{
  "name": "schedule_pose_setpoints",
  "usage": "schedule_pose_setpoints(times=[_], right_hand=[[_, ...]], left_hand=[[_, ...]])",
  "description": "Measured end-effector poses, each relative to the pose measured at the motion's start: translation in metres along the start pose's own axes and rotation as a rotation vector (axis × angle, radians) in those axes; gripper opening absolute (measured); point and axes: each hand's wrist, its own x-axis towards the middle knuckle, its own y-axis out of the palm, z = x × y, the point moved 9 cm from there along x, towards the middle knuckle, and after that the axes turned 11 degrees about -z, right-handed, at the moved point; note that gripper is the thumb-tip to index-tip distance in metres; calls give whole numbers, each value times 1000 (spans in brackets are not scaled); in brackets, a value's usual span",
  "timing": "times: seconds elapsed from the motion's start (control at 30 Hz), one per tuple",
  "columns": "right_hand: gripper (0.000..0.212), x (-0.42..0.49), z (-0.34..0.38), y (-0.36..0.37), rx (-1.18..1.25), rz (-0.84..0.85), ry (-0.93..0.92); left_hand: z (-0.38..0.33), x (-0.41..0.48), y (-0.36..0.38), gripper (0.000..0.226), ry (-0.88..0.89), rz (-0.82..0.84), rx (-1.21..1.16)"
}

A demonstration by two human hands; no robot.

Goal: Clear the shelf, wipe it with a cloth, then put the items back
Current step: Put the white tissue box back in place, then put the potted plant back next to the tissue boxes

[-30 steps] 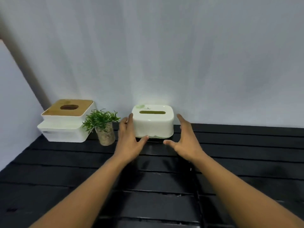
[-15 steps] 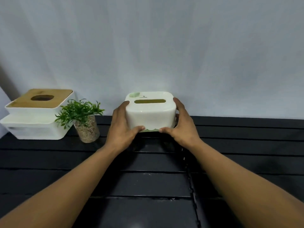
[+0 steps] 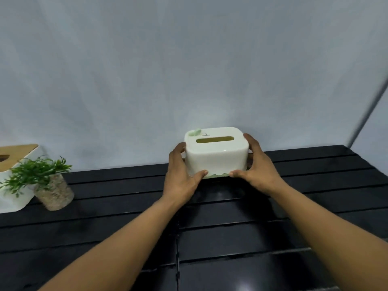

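A white tissue box [image 3: 216, 156] with a slot on top and a green base is held a little above the black slatted shelf [image 3: 117, 192], near the back wall. My left hand [image 3: 180, 175] grips its left side and my right hand [image 3: 256, 169] grips its right side, thumbs under the front edge. A small potted plant [image 3: 48, 181] with green leaves stands at the far left. Behind the plant, a white tissue box with a wooden lid [image 3: 14, 164] is partly cut off by the frame edge.
A pale grey wall [image 3: 189, 70] runs behind the shelf. At the far right a side panel [image 3: 373, 118] closes off the shelf's end. Between the plant and my hands the slats are bare.
My hands closed on the white tissue box and raised it off the shelf. It has moved to the right, away from the plant, and my view has turned right.
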Motion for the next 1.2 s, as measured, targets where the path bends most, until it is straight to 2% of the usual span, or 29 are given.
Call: schedule_pose_setpoints(times=[0.17, 0.5, 0.67, 0.73, 0.8, 0.87, 0.97, 1.1, 1.2], right_hand=[[112, 6, -41, -23, 49, -35, 66], [112, 24, -51, -30, 42, 2, 65], [129, 20, -44, -29, 15, 1, 70], [128, 15, -28, -39, -62, -110, 3], [118, 6, 6, -42, -196, -210, -170], [106, -6, 42, -29, -262, -231, -338], [89, -21, 82, 18, -226, -93, -401], [72, -47, 130, 114, -123, 168, -316], [70, -71, 156, 196, -20, 315, -202]], left_hand=[[-7, -4, 40, 81, 13, 37, 6], [-7, 6, 60, 76, -2, 64, 25], [-7, 4, 56, 80, -53, 86, -13], [-5, 2, 43, 79, -77, 74, -60], [3, -1, 19, 76, -91, 54, -61], [19, -6, -11, 72, -98, 44, 1], [47, -15, -66, 60, -65, 45, 140], [76, -35, -145, 34, 109, 143, 416], [106, -58, -204, 32, 143, 245, 591]])
